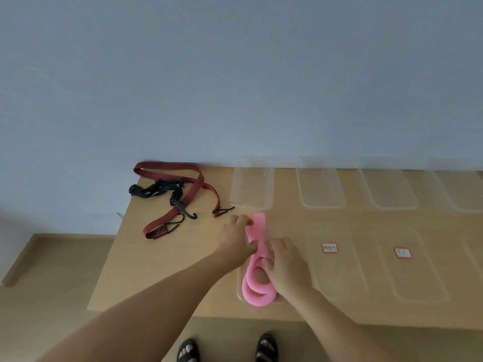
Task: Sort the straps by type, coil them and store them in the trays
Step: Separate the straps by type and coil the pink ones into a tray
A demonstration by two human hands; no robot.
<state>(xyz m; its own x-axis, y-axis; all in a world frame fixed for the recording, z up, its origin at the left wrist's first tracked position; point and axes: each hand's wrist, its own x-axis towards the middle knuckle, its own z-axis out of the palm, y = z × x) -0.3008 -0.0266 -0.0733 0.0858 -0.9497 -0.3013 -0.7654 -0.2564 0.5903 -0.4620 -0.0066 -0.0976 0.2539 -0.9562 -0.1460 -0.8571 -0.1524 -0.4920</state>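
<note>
Wooden table point(156, 270) carries a pink strap point(257, 296) (partly coiled), long axis running near-to-far, loops lying in the nearest clear tray point(238, 283). Left hand point(236, 239) pinches its far section; right hand point(286, 267) grips its middle.

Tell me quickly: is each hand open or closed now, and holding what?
Left hand: closed, gripping the pink strap near its upper end.
Right hand: closed, holding the same strap lower down.

Wooden table point(162, 270), seen from above.
Left rear: red-striped hooked straps point(192, 190) tangled with a black strap point(153, 189); rear row of clear trays point(322, 205); front row of clear trays point(339, 283), two bearing red-bordered labels point(329, 247).
</note>
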